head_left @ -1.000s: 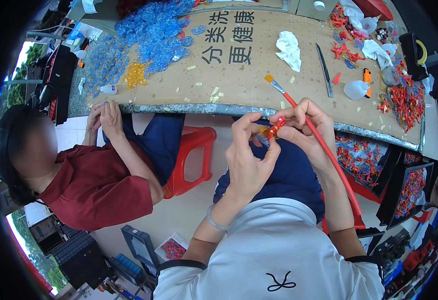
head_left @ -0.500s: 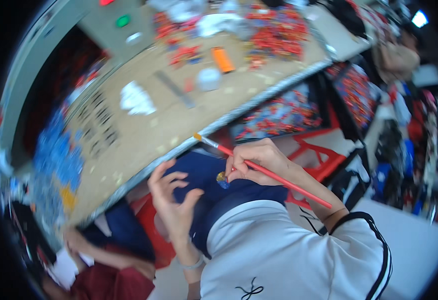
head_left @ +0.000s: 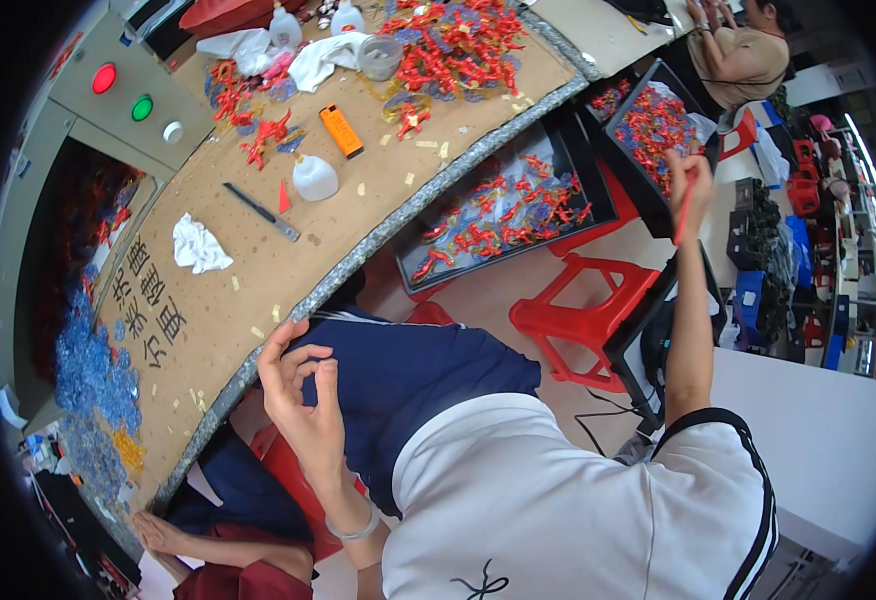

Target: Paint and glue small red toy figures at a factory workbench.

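Observation:
My right hand (head_left: 693, 195) is stretched out to the right, at the edge of a black bin (head_left: 696, 100) full of small red, blue and yellow plastic figures (head_left: 650, 130). Its fingers are closed round the red handle of a paintbrush (head_left: 682, 225); the bristles do not show. Whether a figure is also in those fingers cannot be made out. My left hand (head_left: 303, 400) is raised over my lap by the table's edge, fingers loosely bent and apart, holding nothing.
A brown-covered table (head_left: 248, 310) carries a white bottle (head_left: 315, 178), an orange box (head_left: 341, 131), a cutter knife (head_left: 261, 212), a crumpled cloth (head_left: 198, 245) and heaped figures (head_left: 458, 50). Below its edge sit a tray of figures (head_left: 503, 215) and a red stool (head_left: 588, 310). Co-workers sit at both sides.
My right hand has moved from above my lap out to the bin on the right, taking the brush along. My left hand has shifted slightly left. The view has turned somewhat.

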The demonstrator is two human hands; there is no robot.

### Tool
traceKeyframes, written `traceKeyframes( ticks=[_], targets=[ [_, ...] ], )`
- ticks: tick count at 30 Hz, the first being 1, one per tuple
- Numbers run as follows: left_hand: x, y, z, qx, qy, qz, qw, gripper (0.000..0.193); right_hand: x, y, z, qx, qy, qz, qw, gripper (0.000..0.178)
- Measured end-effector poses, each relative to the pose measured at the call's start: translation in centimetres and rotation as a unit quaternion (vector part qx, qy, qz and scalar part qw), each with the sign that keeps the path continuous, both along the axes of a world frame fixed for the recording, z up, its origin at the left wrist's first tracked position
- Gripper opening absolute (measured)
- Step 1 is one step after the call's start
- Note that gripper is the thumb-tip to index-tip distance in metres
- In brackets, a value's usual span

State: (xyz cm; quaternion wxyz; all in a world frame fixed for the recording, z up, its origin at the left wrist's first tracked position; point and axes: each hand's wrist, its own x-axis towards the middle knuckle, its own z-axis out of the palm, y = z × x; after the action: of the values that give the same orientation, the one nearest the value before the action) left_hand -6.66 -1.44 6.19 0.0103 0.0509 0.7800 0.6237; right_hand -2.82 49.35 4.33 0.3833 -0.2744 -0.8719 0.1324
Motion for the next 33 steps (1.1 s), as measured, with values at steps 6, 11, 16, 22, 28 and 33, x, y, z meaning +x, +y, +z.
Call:
traceKeyframes(
  ticks=[6, 11, 16, 22, 28, 33],
  targets=[
    [1.0, 0.1, -0.4, -0.006, -0.032, 0.001, 0.999, 0.042, -1.7, -6.4, -15.6, -0.111, -0.125, 0.211, 0.963, 0.014],
    [0.7, 0.1, -0.1, -0.018, -0.045, 0.001, 0.999, 0.04, -5.3, -4.9, -19.7, -0.001, -0.154, 0.22, 0.963, 0.013],
    [0.4, 0.8, -0.2, -0.013, -0.038, -0.003, 0.999, 0.036, -6.1, -4.4, -21.4, -0.196, -0.198, 0.272, 0.921, 0.014],
    [0.6, 1.7, -1.0, -0.003, -0.061, -0.048, 0.997, 0.032, -2.6, -5.9, -16.8, -0.177, -0.071, 0.216, 0.958, 0.018],
    [-0.1, 3.3, -1.4, 0.219, -0.157, -0.12, 0.956, 0.041, -1.0, -15.4, -1.9, -0.575, 0.007, 0.344, 0.742, 0.033],
    [0.3, 5.5, -0.3, 0.319, -0.234, -0.213, 0.893, 0.053, -2.6, -25.0, 3.2, -0.54, -0.138, 0.459, 0.692, 0.037]
  ],
)
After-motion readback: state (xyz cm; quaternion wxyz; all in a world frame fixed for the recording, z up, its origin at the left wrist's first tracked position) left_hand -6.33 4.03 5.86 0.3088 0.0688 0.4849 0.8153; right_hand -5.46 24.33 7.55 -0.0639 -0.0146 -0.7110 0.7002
